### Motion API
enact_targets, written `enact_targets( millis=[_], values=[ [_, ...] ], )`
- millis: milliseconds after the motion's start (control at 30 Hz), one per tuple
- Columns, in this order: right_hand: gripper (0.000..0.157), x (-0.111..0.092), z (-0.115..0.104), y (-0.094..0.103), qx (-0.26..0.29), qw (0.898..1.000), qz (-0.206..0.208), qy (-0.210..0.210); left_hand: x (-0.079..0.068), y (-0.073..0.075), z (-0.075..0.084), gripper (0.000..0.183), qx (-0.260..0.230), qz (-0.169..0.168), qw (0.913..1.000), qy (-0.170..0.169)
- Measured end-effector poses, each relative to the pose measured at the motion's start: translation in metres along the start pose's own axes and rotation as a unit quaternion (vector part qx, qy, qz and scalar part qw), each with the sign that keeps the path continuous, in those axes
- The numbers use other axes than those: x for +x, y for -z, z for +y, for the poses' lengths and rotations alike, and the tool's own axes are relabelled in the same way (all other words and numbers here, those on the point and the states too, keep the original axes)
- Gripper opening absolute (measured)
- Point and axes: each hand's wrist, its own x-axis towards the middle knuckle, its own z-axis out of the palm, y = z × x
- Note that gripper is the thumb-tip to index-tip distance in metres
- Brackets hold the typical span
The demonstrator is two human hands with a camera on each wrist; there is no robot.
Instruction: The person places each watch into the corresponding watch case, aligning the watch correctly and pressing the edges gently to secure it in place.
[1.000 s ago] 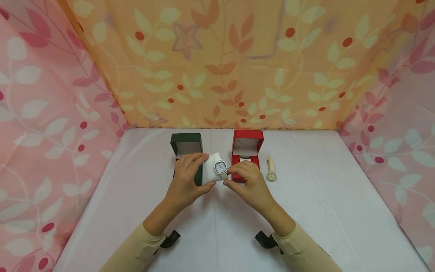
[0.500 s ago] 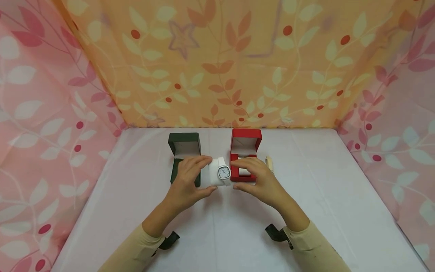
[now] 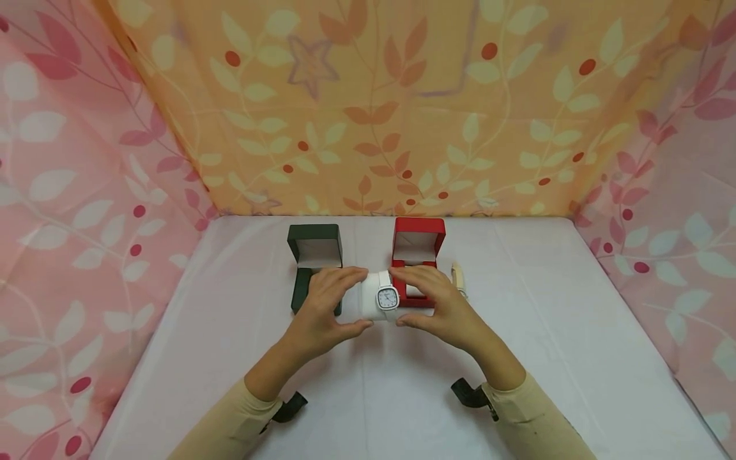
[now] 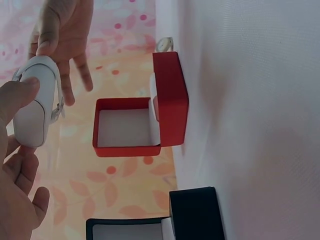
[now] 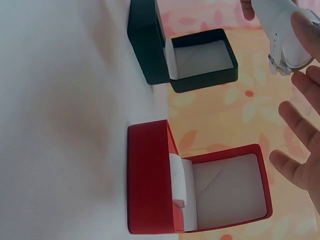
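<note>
A white wristwatch (image 3: 388,298) with a squarish face is wrapped round a white watch cushion (image 3: 370,300), held in the air in front of the boxes. My left hand (image 3: 324,313) pinches the cushion's left end between thumb and fingers. Around the right end, my right hand (image 3: 439,306) has its thumb on the near side and its fingers on the far side, at the watch. The left wrist view shows the right thumb meeting the cushion's end, with other fingers spread. Behind the hands stand an open green watch box (image 3: 314,232) and an open red watch box (image 3: 420,225).
A white cushion (image 5: 178,180) sits inside the red box. To the right of that box lies a cream-strapped watch (image 3: 457,276), partly hidden by my right hand. White cloth (image 3: 546,332) covers the table, with patterned curtains (image 3: 374,96) at the back and sides.
The cushion and watch have moved right and slightly nearer to me, with the left hand. My right hand has shifted right, its thumb and fingers wider apart, and now partly covers the cream-strapped watch.
</note>
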Motion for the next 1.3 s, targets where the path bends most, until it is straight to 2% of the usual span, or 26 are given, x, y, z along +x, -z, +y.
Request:
enact_targets(
  millis=[267, 667, 1000, 1300],
  values=[
    [0.082, -0.003, 0.0, -0.002, 0.033, 0.999, -0.006, -0.018, -0.001, 0.0, 0.003, 0.088, -0.006, -0.003, 1.0, 0.004],
    [0.085, -0.002, -0.001, -0.006, 0.056, 0.998, -0.002, -0.008, -0.002, 0.0, 0.007, 0.088, -0.011, -0.004, 0.9997, 0.021],
    [0.082, -0.001, -0.002, -0.01, 0.053, 0.999, 0.009, 0.003, -0.002, -0.002, 0.007, 0.087, -0.026, 0.003, 0.9995, 0.017],
    [0.085, -0.001, -0.005, -0.01, 0.047, 0.999, 0.009, -0.006, -0.001, -0.001, 0.007, 0.088, -0.024, 0.006, 0.9996, 0.009]
  ],
)
